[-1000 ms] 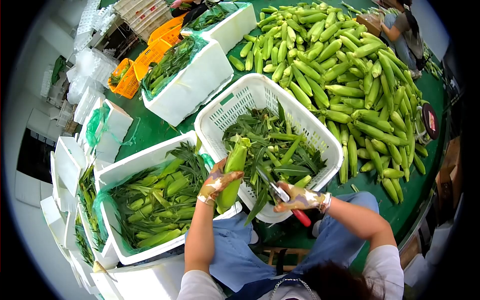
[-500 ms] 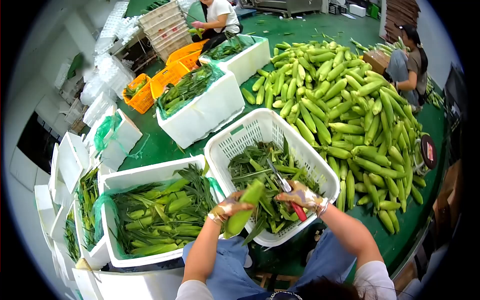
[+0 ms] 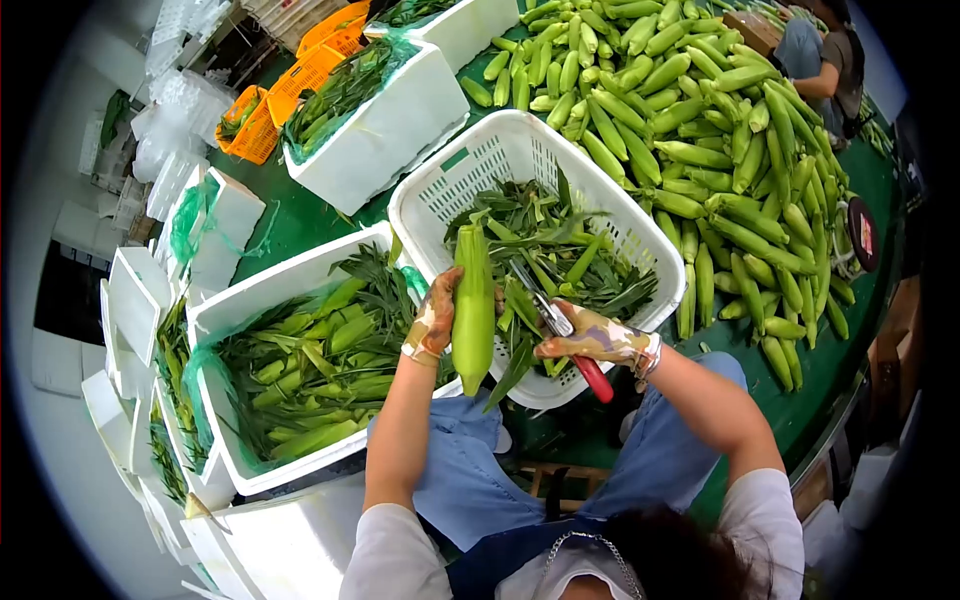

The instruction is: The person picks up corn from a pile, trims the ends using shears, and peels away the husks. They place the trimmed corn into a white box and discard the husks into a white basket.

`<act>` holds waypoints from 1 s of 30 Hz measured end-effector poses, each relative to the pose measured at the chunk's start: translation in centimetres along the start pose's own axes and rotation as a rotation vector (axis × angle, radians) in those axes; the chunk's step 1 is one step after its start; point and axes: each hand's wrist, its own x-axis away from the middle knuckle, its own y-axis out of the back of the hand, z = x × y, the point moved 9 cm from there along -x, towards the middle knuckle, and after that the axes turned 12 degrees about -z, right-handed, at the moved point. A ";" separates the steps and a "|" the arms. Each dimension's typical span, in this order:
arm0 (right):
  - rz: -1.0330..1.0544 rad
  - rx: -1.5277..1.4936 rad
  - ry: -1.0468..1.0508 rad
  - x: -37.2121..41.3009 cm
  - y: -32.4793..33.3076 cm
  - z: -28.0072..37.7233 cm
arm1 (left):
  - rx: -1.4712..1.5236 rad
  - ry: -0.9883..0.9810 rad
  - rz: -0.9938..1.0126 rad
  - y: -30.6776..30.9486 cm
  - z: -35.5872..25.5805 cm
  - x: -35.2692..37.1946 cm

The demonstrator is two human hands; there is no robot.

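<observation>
An ear of corn in its green husk (image 3: pixel 473 310) stands nearly upright in my left hand (image 3: pixel 434 312), whose gloved fingers wrap its side. My right hand (image 3: pixel 600 338), in a patterned glove, grips a cutting tool (image 3: pixel 556 318) with a long silver blade and a red handle; its exact kind is hard to make out. The blade points up and left, apart from the corn. Both hands are over the near side of a white slatted basket (image 3: pixel 425 215) holding stripped green husk leaves (image 3: pixel 590 275).
At left, a white foam box (image 3: pixel 240 310) lined with green net holds husked corn and leaves. A large heap of corn (image 3: pixel 700 160) lies on the green floor to the right. Behind are another foam box (image 3: pixel 385 130) and orange crates (image 3: pixel 255 130). Another person (image 3: pixel 825 70) sits at far right.
The corn has turned from a slant to nearly upright in my left hand. My right hand still holds the tool. My view has tipped downward, so the scene sits higher.
</observation>
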 end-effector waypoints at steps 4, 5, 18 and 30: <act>-0.019 -0.196 -0.008 -1.7 -0.1 2.7 | 0.025 0.141 0.218 -3.8 1.6 1.1; -0.093 -0.250 -0.136 -2.4 0.6 1.2 | 0.172 0.265 0.179 -4.2 2.0 1.6; -0.516 0.135 -0.011 4.2 4.3 -3.3 | 0.311 0.103 0.019 -8.8 4.4 -3.2; -1.137 1.667 0.016 12.9 46.3 2.4 | -1.844 -0.069 0.434 -2.5 14.6 2.3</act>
